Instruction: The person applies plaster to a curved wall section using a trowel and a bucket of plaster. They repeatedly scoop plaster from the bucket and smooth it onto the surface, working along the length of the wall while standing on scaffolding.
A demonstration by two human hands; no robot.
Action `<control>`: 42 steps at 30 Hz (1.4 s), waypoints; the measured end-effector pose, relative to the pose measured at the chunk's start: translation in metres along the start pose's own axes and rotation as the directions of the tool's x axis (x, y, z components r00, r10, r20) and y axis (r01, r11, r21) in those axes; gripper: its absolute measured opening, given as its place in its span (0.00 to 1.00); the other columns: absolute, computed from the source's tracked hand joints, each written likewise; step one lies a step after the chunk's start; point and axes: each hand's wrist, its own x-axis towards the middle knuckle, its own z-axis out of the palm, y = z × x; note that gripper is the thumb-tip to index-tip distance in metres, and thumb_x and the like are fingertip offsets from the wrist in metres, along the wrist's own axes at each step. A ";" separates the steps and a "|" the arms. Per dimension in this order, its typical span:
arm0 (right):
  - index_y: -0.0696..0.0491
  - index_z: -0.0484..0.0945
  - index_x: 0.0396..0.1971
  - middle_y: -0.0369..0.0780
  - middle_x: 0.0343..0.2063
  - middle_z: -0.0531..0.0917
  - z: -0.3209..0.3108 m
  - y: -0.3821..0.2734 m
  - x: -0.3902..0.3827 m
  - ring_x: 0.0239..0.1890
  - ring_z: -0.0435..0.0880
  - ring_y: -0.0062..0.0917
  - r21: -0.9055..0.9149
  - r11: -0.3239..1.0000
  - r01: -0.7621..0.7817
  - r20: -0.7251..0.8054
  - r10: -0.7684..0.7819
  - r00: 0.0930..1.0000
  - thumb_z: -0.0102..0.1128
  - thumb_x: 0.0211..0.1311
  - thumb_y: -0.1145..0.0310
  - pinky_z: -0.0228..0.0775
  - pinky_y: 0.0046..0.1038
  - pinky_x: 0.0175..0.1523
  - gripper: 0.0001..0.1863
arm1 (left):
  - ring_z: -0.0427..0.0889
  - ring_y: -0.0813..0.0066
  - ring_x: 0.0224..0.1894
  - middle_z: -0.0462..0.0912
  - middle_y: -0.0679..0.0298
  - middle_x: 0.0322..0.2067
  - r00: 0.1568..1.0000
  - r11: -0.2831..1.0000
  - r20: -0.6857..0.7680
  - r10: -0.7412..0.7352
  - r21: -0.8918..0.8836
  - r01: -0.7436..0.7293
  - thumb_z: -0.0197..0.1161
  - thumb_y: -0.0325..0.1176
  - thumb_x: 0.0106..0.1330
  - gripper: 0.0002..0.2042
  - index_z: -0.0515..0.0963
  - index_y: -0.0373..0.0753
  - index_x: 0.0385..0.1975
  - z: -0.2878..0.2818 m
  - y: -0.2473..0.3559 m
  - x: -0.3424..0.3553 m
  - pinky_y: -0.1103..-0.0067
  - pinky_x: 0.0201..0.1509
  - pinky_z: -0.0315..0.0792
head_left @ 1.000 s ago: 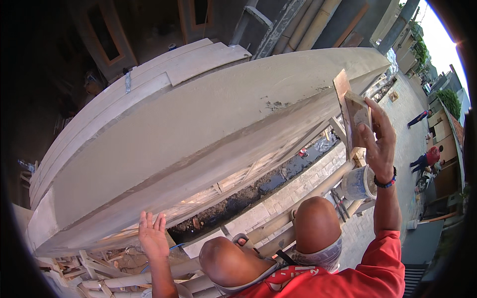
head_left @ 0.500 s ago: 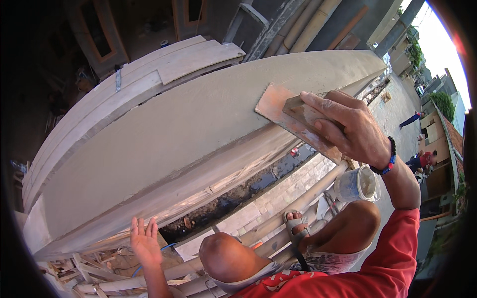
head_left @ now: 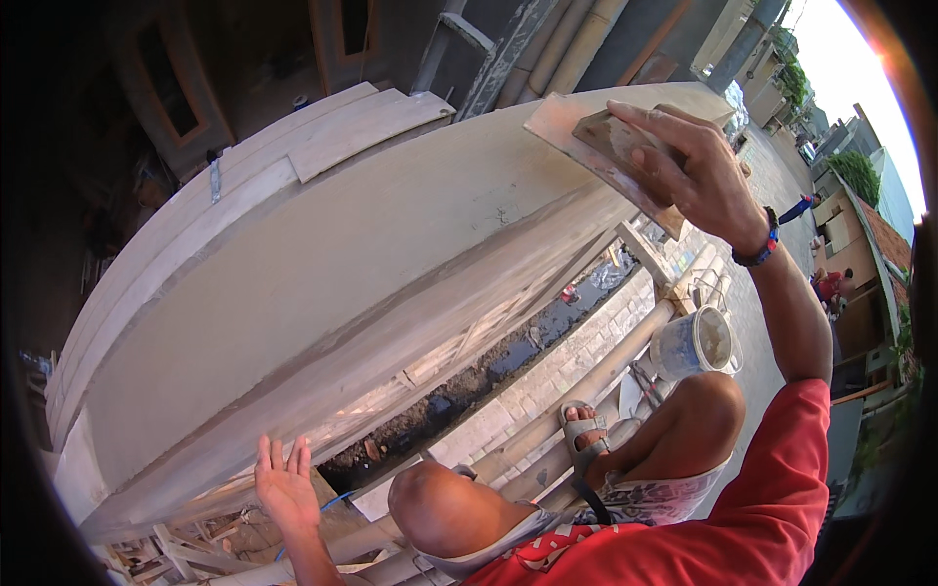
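My right hand grips the block handle of a plastering float; its flat, worn reddish face is over the far right part of a long grey plastered ledge. Whether the float presses on the plaster or hovers just over it, I cannot tell. Small rough marks show in the smooth plaster to the left of the float. My left hand is held palm up with fingers spread, by the ledge's near lower edge, with nothing in it.
Bamboo poles run beneath my legs, over a dark wet ditch. A bucket hangs or stands by my right knee. Pale boards line the ledge's far side. Two people are off at the right.
My right hand has carried the float up and away to the far right along the ledge, uncovering small marks in the plaster. My left hand has barely shifted.
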 end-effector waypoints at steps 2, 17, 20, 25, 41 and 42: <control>0.55 0.77 0.54 0.45 0.26 0.75 0.008 -0.020 -0.007 0.26 0.76 0.35 0.017 0.996 0.087 0.018 -0.087 0.996 0.56 0.59 0.74 0.71 0.35 0.37 0.21 | 0.59 0.46 0.67 0.35 0.45 0.71 1.000 1.000 -0.015 0.004 -0.005 -0.004 0.41 0.46 0.73 0.32 0.47 0.34 0.70 0.000 0.001 0.000 0.64 0.70 0.58; 0.55 0.70 0.62 0.32 0.23 0.77 -0.024 0.129 -0.067 0.24 0.73 0.11 0.376 0.796 -0.474 -0.320 0.592 0.740 0.58 0.64 0.70 0.67 0.18 0.29 0.25 | 0.65 0.51 0.63 0.36 0.49 0.72 0.996 0.996 -0.092 0.012 0.085 -0.004 0.50 0.48 0.68 0.38 0.44 0.34 0.71 0.018 0.001 -0.001 0.67 0.68 0.59; 0.57 0.66 0.64 0.29 0.23 0.72 0.034 0.088 -0.087 0.25 0.72 0.11 0.565 0.741 -0.363 -0.417 0.636 0.649 0.58 0.63 0.74 0.66 0.17 0.30 0.27 | 0.65 0.51 0.63 0.35 0.50 0.72 0.998 0.997 -0.063 0.020 0.076 -0.015 0.51 0.48 0.68 0.38 0.43 0.34 0.71 0.013 -0.002 0.000 0.68 0.68 0.61; 0.57 0.67 0.62 0.31 0.29 0.68 0.084 0.067 -0.098 0.34 0.75 0.14 0.702 0.648 -0.295 -0.398 0.701 0.592 0.57 0.63 0.75 0.74 0.19 0.38 0.26 | 0.65 0.50 0.64 0.35 0.50 0.72 0.999 0.997 -0.030 0.046 0.063 -0.044 0.51 0.49 0.67 0.38 0.45 0.34 0.71 0.006 -0.012 0.003 0.68 0.66 0.63; 0.57 0.69 0.62 0.28 0.21 0.66 0.179 0.035 -0.112 0.23 0.63 0.10 0.693 0.560 -0.455 -0.333 0.807 0.487 0.56 0.60 0.76 0.60 0.15 0.29 0.27 | 0.65 0.49 0.63 0.39 0.51 0.71 0.994 0.997 -0.092 0.062 0.046 -0.058 0.53 0.46 0.68 0.37 0.45 0.36 0.70 0.004 -0.014 0.004 0.66 0.65 0.64; 0.57 0.69 0.61 0.28 0.21 0.66 0.173 0.040 -0.113 0.23 0.63 0.10 0.752 0.538 -0.381 -0.367 0.822 0.436 0.56 0.61 0.76 0.60 0.15 0.29 0.27 | 0.67 0.50 0.62 0.40 0.50 0.71 0.991 0.997 -0.116 0.069 0.043 -0.064 0.53 0.46 0.69 0.36 0.45 0.37 0.70 0.002 -0.014 0.002 0.65 0.65 0.64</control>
